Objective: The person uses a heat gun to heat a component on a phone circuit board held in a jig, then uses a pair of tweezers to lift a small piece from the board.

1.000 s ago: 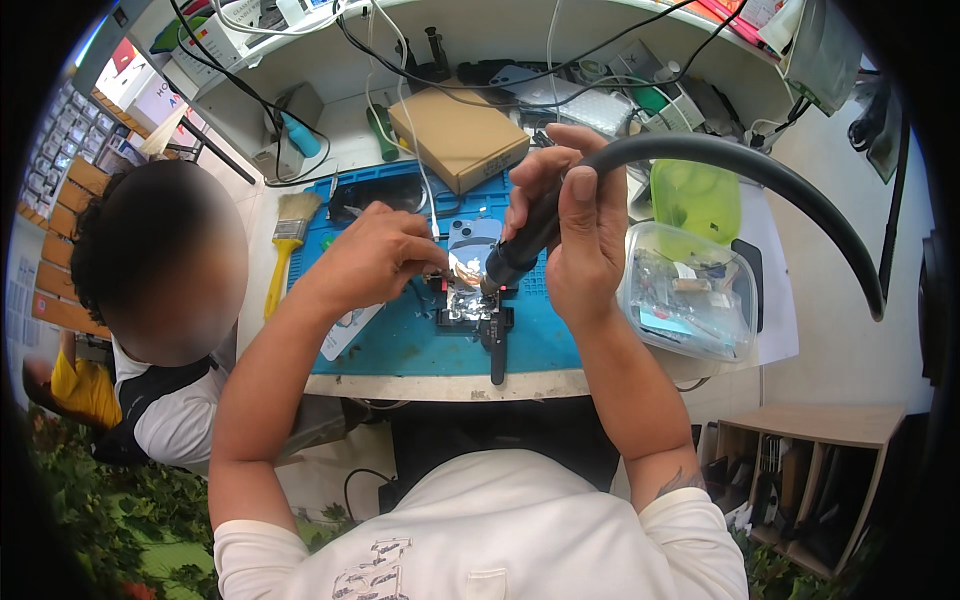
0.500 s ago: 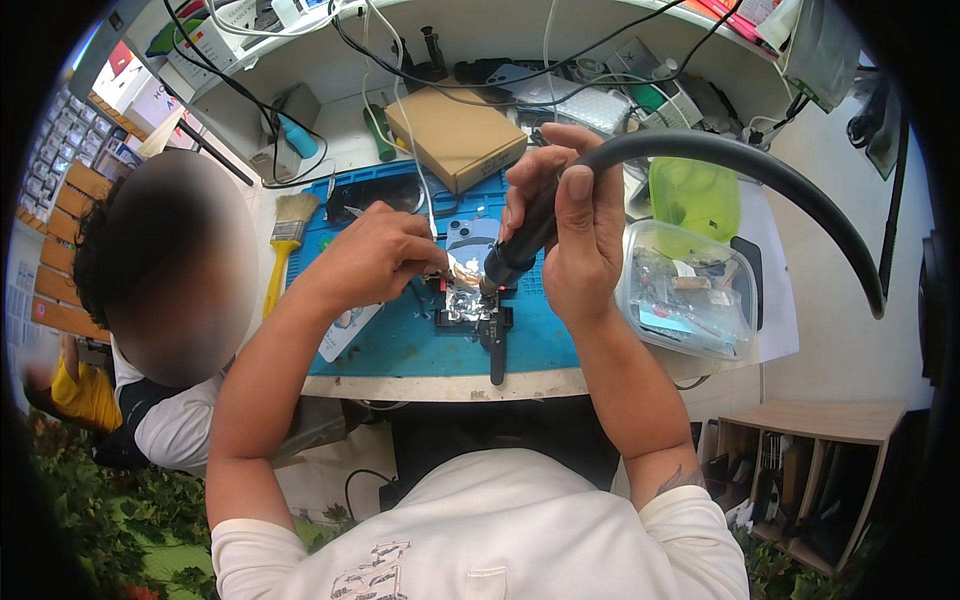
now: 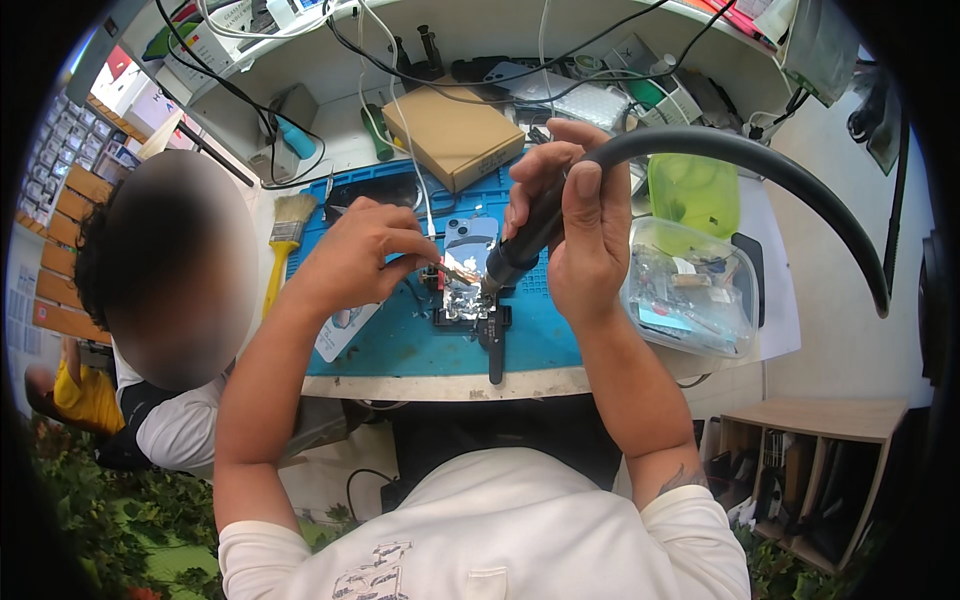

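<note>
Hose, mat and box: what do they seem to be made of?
Hose: probably rubber or flexible plastic, dull black, curving in a smooth arc.
Mat: likely silicone, matte blue, with a moulded-looking grid.
Box: apparently cardboard, plain matte brown with crisp folded edges.

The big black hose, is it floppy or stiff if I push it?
The hose is probably bendy but springy, because it makes a wide, smooth arch without sagging flat. The handle in the right hand is likely stiffer, since it looks thick and straight. A push might make the arch swing, as it curves through the air.
</note>
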A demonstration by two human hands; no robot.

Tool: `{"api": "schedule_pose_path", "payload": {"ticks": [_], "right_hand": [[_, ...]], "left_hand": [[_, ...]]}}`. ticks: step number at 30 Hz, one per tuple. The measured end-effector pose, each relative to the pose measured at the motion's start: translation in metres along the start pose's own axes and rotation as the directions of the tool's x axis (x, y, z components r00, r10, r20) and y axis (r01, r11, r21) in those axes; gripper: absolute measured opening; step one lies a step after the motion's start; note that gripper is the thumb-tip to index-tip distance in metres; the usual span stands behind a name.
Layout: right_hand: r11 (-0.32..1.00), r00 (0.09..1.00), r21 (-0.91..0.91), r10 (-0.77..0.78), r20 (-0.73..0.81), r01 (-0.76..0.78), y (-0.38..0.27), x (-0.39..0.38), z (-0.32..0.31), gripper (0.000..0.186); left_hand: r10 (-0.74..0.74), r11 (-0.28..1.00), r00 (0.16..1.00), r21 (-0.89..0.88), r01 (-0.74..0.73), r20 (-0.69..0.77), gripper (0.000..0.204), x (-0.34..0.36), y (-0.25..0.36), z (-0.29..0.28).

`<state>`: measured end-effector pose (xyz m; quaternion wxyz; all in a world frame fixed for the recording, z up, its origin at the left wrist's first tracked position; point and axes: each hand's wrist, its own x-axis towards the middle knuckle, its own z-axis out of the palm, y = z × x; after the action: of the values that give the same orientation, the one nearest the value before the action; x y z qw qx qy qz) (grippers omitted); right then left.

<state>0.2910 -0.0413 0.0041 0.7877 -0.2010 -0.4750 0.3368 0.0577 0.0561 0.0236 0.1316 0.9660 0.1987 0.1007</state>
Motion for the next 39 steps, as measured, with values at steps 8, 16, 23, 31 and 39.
{"api": "schedule_pose_path", "payload": {"ticks": [8, 16, 23, 31, 39], "right_hand": [[0.997, 0.999, -0.073, 0.023, 0.044, -0.02, 0.002, -0.002, -0.003, 0.047], [1.0, 1.0, 0.0, 0.004, 0.0, -0.004, 0.001, 0.0, 0.0, 0.042], [1.0, 1.0, 0.002, -0.002, 0.012, 0.002, 0.002, 0.001, -0.001, 0.043], [1.0, 1.0, 0.008, 0.015, 0.002, -0.015, 0.002, 0.001, 0.002, 0.043], [1.0, 1.0, -0.004, 0.012, 0.005, -0.012, 0.005, 0.0, -0.001, 0.044]], "left_hand": [[0.021, 1.0, 1.0, 0.017, -0.021, -0.01, 0.022, -0.002, -0.003, 0.006], [0.026, 0.999, 0.998, 0.043, -0.028, 0.053, 0.02, 0.005, 0.002, 0.004], [0.102, 0.992, 0.994, 0.071, -0.104, 0.027, 0.021, 0.008, 0.0, 0.005], [-0.014, 1.0, 0.993, -0.005, 0.014, 0.121, 0.019, 0.01, -0.005, 0.005], [-0.02, 0.998, 0.989, -0.053, 0.028, 0.145, 0.02, 0.01, -0.003, 0.008]]}}
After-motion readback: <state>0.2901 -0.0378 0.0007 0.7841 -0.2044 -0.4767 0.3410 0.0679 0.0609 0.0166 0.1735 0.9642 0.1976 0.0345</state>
